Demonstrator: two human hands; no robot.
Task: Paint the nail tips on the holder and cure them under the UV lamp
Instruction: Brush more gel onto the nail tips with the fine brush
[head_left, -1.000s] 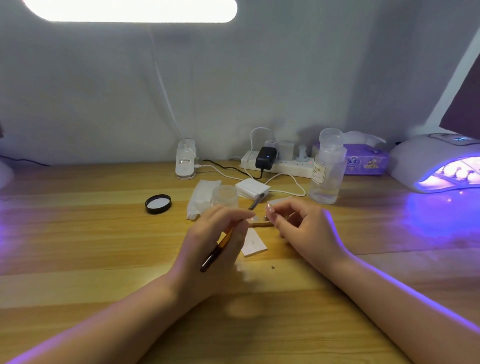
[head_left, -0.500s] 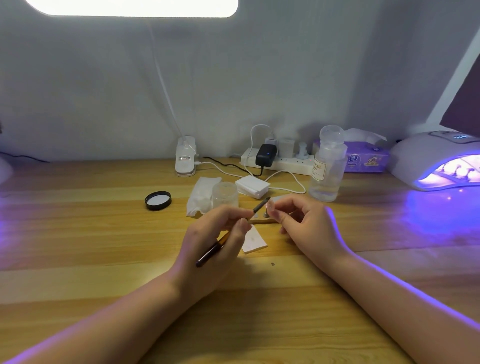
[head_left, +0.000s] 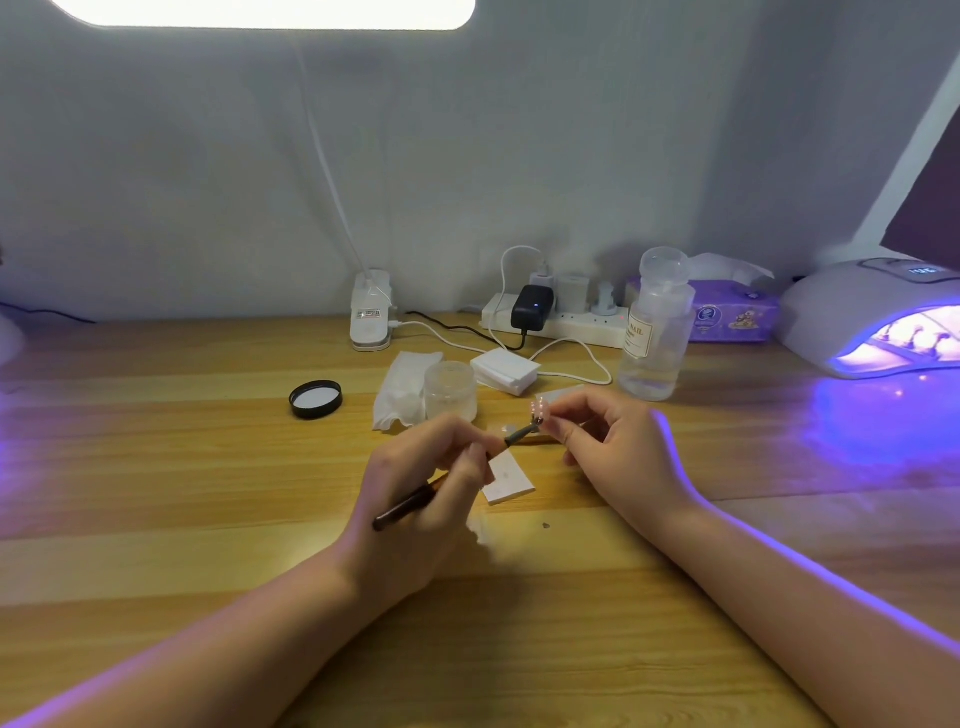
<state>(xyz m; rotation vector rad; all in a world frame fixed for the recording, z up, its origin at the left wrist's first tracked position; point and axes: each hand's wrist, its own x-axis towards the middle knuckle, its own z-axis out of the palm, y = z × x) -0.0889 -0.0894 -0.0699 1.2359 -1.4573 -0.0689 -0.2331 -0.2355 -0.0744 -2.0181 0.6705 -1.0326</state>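
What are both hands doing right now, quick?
Left hand: holding the brush like a pencil.
Right hand: pinching a small nail tip at the brush's end.

Pale grey wall (head_left: 571, 130) behind a wooden desk (head_left: 156, 493) (violet-tinged at the edges), bright overhead light panel (head_left: 270, 13).

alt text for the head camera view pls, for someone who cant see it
At a wooden desk, the left hand holds a thin brush to a small nail tip pinched in the right hand. A lit UV lamp glows purple at far right, behind an open jar and clear bottle.
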